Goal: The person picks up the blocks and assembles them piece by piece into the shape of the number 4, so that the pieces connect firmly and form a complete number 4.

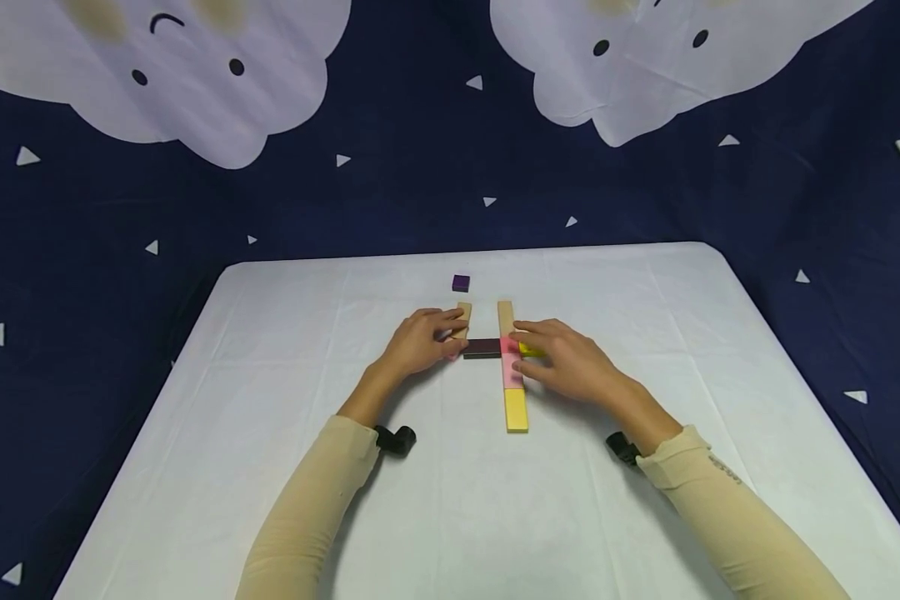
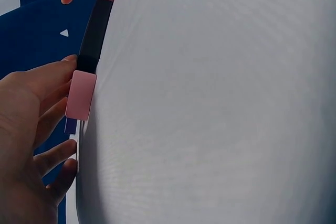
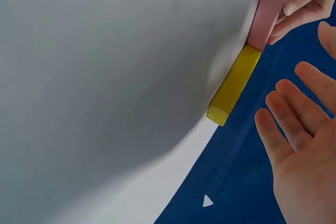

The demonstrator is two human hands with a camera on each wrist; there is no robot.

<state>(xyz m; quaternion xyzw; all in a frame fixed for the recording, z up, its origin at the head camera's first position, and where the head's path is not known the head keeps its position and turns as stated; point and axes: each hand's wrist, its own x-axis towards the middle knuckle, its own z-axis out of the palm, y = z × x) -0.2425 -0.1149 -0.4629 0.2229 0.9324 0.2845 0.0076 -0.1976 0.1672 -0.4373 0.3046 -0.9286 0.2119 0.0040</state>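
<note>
On the white table, my left hand [image 1: 420, 340] grips a light wooden block [image 1: 462, 310], partly covered by its fingers. Just below it, a pink block [image 2: 81, 95] sits against one end of a dark brown block [image 1: 482, 349]. The brown block's other end meets a straight column: a wooden block [image 1: 505, 317] at the far end, pink [image 1: 512, 375] in the middle, a yellow block [image 1: 516, 412] nearest me. Beside this column is my right hand [image 1: 566, 358], fingers spread and holding nothing. Its fingers partly hide another yellow block [image 1: 532, 350] to the column's right.
A small purple block [image 1: 461, 283] lies alone beyond the others, near the table's far side. Behind the white table [image 1: 420, 517] hangs a dark blue cloth [image 1: 412, 200] with white triangles and clouds. Each wrist wears a black camera.
</note>
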